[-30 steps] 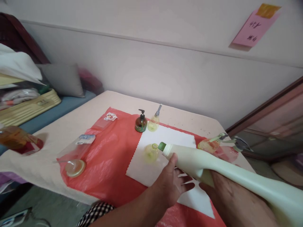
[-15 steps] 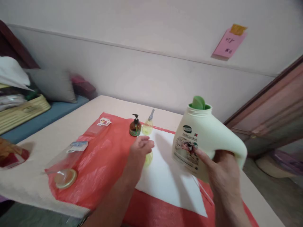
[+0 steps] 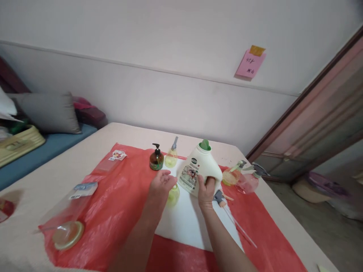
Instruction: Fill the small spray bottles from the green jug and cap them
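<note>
My right hand (image 3: 206, 190) grips a pale green detergent jug (image 3: 195, 170) by its handle. The jug's mouth faces up, with a green spout (image 3: 204, 144) inside it. Just left of the jug, my left hand (image 3: 162, 184) has loosely curled fingers and no visible object in them. It partly hides a small clear bottle (image 3: 173, 196) with yellowish contents, standing on a white sheet (image 3: 184, 226). Whether the left fingers touch that bottle, I cannot tell. A grey spray head (image 3: 219, 197) with a long thin tube lies right of the jug.
A brown pump bottle (image 3: 156, 160) and a yellow spray bottle (image 3: 171, 158) stand behind my left hand. To the right are another yellow spray bottle (image 3: 231, 175) and a pink one (image 3: 247, 183). Red plastic (image 3: 119, 204) covers the table, with a round lid (image 3: 68, 235) at left.
The jug and my right hand have moved left and farther away, toward the small bottle. My left hand stays near that bottle. The view has shifted, showing the spray bottles at right.
</note>
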Action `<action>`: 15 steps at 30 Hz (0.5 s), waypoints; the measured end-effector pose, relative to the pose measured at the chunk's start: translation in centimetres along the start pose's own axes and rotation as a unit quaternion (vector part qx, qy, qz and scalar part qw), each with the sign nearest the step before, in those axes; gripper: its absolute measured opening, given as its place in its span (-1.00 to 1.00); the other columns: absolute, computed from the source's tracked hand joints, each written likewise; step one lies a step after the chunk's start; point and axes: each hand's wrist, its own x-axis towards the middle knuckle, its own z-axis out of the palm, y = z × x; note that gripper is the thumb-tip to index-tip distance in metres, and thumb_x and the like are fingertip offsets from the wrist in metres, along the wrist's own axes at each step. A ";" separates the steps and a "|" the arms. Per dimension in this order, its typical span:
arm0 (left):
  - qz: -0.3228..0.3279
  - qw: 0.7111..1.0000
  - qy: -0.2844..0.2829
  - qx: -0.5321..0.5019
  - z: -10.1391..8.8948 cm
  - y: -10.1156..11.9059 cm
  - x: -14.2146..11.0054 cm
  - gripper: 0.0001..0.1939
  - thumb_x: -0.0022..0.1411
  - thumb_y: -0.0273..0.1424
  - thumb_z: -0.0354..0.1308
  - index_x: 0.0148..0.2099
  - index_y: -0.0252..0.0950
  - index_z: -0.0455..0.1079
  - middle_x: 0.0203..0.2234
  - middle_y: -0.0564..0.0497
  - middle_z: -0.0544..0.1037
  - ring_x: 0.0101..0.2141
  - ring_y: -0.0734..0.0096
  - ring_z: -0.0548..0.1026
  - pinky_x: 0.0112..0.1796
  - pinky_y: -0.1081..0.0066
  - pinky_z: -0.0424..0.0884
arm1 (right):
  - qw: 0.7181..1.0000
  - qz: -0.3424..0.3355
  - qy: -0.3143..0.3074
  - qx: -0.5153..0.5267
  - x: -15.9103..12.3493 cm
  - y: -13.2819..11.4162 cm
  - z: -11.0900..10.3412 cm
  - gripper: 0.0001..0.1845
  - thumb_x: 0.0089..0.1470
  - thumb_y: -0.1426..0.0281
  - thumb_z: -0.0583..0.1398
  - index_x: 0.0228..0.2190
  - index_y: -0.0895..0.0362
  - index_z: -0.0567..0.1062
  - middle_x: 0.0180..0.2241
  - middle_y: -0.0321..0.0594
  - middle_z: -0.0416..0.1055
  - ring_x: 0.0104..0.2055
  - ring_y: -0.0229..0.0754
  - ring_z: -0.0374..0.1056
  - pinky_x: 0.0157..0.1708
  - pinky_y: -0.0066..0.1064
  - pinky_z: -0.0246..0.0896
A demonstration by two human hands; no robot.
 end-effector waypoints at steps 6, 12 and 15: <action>0.028 0.989 -0.029 0.139 -1.3 -0.8 1.3 -0.32 -0.07 -0.15 0.40 0.08 -0.31 0.37 0.03 -0.29 0.53 0.06 0.00 0.52 0.04 0.17 0.41 | 0.982 0.051 -0.093 -0.159 -2.9 -0.2 -5.2 -0.60 0.28 0.12 0.22 -0.01 0.14 0.50 0.00 -0.11 0.51 0.01 -0.08 0.46 0.07 -0.05 0.39; 0.039 0.954 -0.066 0.291 -3.0 -1.9 1.9 -0.19 0.02 -0.19 0.36 0.29 -0.28 0.22 0.22 -0.30 0.42 0.24 -0.07 0.37 0.17 0.11 0.28 | 0.921 0.141 -0.141 -0.336 -0.4 -0.5 -11.7 -0.63 0.29 0.17 0.23 0.03 0.11 0.49 0.08 -0.09 0.44 0.06 -0.06 0.42 0.06 -0.04 0.40; 0.030 0.930 -0.090 0.356 -3.2 -3.4 2.3 -0.14 0.01 -0.26 0.37 0.32 -0.28 0.17 0.28 -0.30 0.36 0.26 -0.06 0.34 0.17 0.13 0.26 | 0.899 0.172 -0.178 -0.360 0.5 0.2 -11.9 -0.59 0.27 0.18 0.25 0.07 0.11 0.47 0.11 -0.08 0.42 0.08 -0.04 0.41 0.06 -0.02 0.40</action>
